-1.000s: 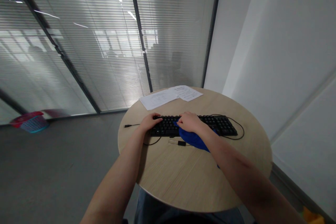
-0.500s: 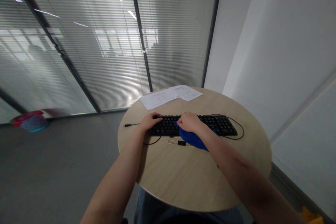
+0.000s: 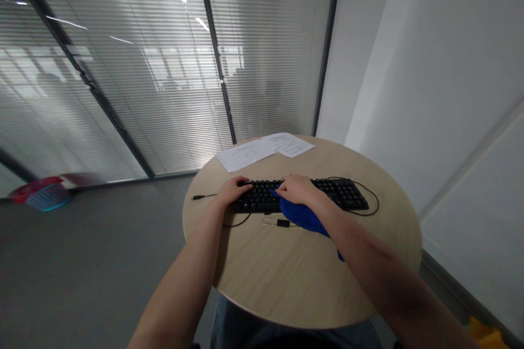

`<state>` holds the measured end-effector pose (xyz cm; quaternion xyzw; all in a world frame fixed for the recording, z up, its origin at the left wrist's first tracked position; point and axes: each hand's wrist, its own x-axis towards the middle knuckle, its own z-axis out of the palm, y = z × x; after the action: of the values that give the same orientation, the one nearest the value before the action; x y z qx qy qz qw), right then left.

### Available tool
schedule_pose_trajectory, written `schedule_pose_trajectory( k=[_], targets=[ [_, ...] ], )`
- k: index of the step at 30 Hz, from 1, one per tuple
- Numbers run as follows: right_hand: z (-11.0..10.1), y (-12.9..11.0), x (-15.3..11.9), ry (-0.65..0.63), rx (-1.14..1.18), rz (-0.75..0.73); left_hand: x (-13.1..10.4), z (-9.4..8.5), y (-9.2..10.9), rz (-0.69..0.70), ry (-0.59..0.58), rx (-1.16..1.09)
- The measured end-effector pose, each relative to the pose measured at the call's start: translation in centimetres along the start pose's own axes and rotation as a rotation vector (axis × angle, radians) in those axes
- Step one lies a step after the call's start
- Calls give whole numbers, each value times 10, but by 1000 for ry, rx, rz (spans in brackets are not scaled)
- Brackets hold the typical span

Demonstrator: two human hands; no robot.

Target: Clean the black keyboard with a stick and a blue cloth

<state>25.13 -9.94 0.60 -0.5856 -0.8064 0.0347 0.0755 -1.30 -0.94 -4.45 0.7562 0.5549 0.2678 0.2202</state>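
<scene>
A black keyboard (image 3: 262, 206) lies flat on a round wooden table (image 3: 278, 289). My left hand (image 3: 232, 190) grips its left end, with the thumb over the keys and the fingers at the far edge. Near the middle of the keys, my right hand (image 3: 299, 190) is closed on a blue cloth (image 3: 305, 217) and presses it against the keyboard. The cloth drapes over the near edge onto the table, and my right forearm hides part of it. The keyboard's cable (image 3: 374, 196) loops around its right end.
Close to the keyboard's near edge lies a small item with a black part (image 3: 283, 223) and a clear end. A cable plug (image 3: 198, 197) rests at the left. Printed papers (image 3: 249, 154) lie at the back. On the floor at far left stands a basket (image 3: 49, 196).
The view has shifted slightly. Both hands stay at nearly the same places on the keyboard, and a bit more of the hanging cloth shows beside my right forearm.
</scene>
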Motion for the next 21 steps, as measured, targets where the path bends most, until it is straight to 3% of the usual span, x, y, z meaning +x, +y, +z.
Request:
schedule_pose_trajectory(
  k=[9, 16, 21],
  targets=[
    [0, 1, -2, 17, 10, 52, -2, -2, 4, -10, -10, -6],
    [-9, 0, -5, -91, -46, 66, 2, 1, -1, 19, -18, 4],
    [-8, -4, -4, -78, -43, 96, 4, 2, -3, 17, 4, 10]
  ],
)
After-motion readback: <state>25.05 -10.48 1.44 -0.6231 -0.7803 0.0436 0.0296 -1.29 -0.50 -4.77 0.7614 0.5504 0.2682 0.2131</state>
